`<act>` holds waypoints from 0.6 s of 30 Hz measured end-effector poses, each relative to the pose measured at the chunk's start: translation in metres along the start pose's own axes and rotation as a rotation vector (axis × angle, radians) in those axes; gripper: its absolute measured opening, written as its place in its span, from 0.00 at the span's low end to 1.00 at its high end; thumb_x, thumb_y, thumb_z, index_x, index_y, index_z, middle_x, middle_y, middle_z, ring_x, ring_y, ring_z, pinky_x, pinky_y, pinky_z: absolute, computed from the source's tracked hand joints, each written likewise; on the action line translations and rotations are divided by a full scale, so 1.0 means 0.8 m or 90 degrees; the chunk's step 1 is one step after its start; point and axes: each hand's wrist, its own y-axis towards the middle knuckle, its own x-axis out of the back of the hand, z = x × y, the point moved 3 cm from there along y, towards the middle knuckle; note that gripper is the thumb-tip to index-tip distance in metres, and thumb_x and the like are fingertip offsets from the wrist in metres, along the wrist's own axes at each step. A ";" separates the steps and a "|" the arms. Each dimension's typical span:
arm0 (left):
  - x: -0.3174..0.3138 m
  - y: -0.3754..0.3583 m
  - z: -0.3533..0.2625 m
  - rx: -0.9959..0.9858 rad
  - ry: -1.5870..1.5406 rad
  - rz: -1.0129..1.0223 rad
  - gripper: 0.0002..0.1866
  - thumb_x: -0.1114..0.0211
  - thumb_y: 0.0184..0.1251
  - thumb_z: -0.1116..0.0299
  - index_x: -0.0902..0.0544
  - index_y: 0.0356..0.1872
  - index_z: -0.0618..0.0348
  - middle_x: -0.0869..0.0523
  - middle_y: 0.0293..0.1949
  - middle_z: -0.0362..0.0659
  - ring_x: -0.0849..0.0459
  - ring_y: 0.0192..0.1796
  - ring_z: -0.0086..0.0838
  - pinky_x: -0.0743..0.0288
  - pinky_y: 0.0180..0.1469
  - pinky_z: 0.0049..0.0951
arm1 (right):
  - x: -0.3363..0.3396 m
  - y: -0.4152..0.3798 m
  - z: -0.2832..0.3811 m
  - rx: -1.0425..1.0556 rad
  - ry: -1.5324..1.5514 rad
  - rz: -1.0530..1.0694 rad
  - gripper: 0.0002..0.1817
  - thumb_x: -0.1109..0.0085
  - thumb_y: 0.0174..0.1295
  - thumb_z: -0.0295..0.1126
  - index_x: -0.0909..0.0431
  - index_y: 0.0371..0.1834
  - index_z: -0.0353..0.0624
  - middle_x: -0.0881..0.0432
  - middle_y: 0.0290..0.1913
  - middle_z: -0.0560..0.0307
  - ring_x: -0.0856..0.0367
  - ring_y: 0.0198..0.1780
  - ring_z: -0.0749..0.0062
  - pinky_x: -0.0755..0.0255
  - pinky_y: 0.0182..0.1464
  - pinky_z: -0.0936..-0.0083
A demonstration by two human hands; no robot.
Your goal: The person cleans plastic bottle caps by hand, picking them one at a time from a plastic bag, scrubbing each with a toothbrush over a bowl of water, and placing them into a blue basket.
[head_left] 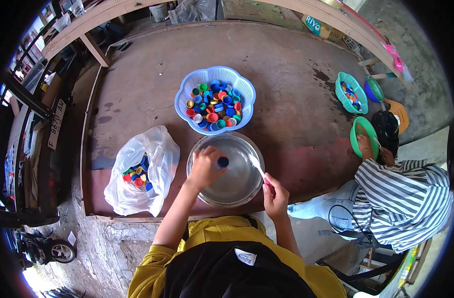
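Note:
My left hand [206, 168] is over the left part of a metal bowl [232, 191], its fingers closed on a dark blue bottle cap [223, 162]. In my right hand [275, 196], at the bowl's right rim, is a brush [257, 164] with a pink handle and white head, its head over the bowl. Behind the bowl stands a light blue plastic basket [184, 92] full of colourful caps [213, 117]. Left of the bowl lies an open clear plastic bag [162, 149] with more caps [138, 182] inside.
At the right, a co-worker in a striped shirt [401, 198] has a hand in a green bowl [355, 136]. Near it are a teal basket [342, 99] with caps and a black bag [385, 129]. A wooden beam [95, 49] stands at the table's back left.

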 end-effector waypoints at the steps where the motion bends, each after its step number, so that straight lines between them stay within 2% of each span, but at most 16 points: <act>1: -0.006 -0.002 0.001 0.014 0.045 0.025 0.20 0.25 0.43 0.66 0.18 0.42 0.52 0.21 0.40 0.41 0.22 0.48 0.37 0.37 0.55 0.37 | -0.002 0.002 -0.001 0.011 -0.007 0.000 0.14 0.46 0.64 0.23 0.25 0.53 0.35 0.17 0.42 0.46 0.17 0.40 0.71 0.25 0.38 0.82; 4: 0.016 0.004 -0.017 0.004 -0.025 0.001 0.24 0.26 0.44 0.67 0.20 0.47 0.52 0.20 0.41 0.40 0.22 0.49 0.37 0.38 0.56 0.37 | -0.001 -0.003 -0.002 -0.017 0.006 0.006 0.14 0.46 0.64 0.23 0.25 0.53 0.35 0.17 0.42 0.46 0.16 0.41 0.70 0.24 0.39 0.81; 7: 0.053 0.018 -0.053 0.025 -0.083 -0.069 0.32 0.24 0.40 0.72 0.23 0.53 0.55 0.19 0.40 0.42 0.21 0.48 0.34 0.34 0.55 0.35 | -0.001 -0.001 0.000 -0.036 0.012 0.019 0.15 0.46 0.64 0.23 0.25 0.53 0.32 0.17 0.42 0.45 0.17 0.41 0.69 0.24 0.43 0.80; 8: 0.054 0.017 -0.049 -0.006 -0.118 -0.077 0.41 0.24 0.39 0.75 0.31 0.61 0.58 0.18 0.41 0.42 0.20 0.47 0.34 0.32 0.55 0.36 | -0.002 0.001 0.000 -0.033 0.013 0.018 0.15 0.46 0.64 0.24 0.25 0.53 0.32 0.17 0.42 0.45 0.17 0.41 0.69 0.25 0.43 0.80; 10: 0.030 0.008 -0.025 0.071 -0.163 -0.029 0.44 0.26 0.42 0.76 0.37 0.65 0.56 0.17 0.41 0.45 0.18 0.45 0.37 0.28 0.53 0.36 | -0.006 0.002 -0.002 -0.028 0.014 0.016 0.15 0.46 0.64 0.24 0.25 0.53 0.32 0.17 0.42 0.45 0.17 0.40 0.69 0.25 0.42 0.80; 11: 0.013 0.000 -0.007 0.109 -0.186 -0.005 0.46 0.27 0.43 0.77 0.39 0.67 0.55 0.17 0.41 0.47 0.17 0.44 0.38 0.26 0.52 0.37 | -0.008 0.003 -0.003 -0.045 0.003 0.032 0.14 0.47 0.65 0.24 0.25 0.53 0.34 0.17 0.43 0.45 0.17 0.41 0.65 0.24 0.42 0.77; 12: 0.007 -0.002 0.000 0.083 -0.213 0.015 0.50 0.28 0.44 0.79 0.47 0.70 0.60 0.16 0.41 0.48 0.16 0.45 0.40 0.24 0.51 0.35 | -0.011 0.004 -0.005 -0.063 -0.008 0.048 0.14 0.48 0.65 0.24 0.25 0.54 0.36 0.18 0.44 0.44 0.16 0.42 0.62 0.24 0.42 0.75; 16: -0.002 -0.027 -0.001 0.097 -0.234 -0.070 0.51 0.27 0.43 0.80 0.49 0.70 0.62 0.16 0.41 0.49 0.16 0.48 0.40 0.24 0.54 0.34 | -0.020 0.002 -0.011 -0.089 -0.037 0.085 0.16 0.52 0.66 0.25 0.26 0.56 0.40 0.19 0.46 0.43 0.17 0.42 0.53 0.24 0.44 0.69; 18: 0.000 -0.031 -0.004 0.130 -0.288 -0.098 0.51 0.27 0.44 0.80 0.50 0.70 0.62 0.16 0.41 0.50 0.16 0.49 0.39 0.25 0.55 0.33 | -0.028 -0.002 0.002 -0.063 -0.043 0.128 0.18 0.52 0.65 0.23 0.27 0.58 0.38 0.19 0.43 0.41 0.17 0.41 0.56 0.25 0.44 0.73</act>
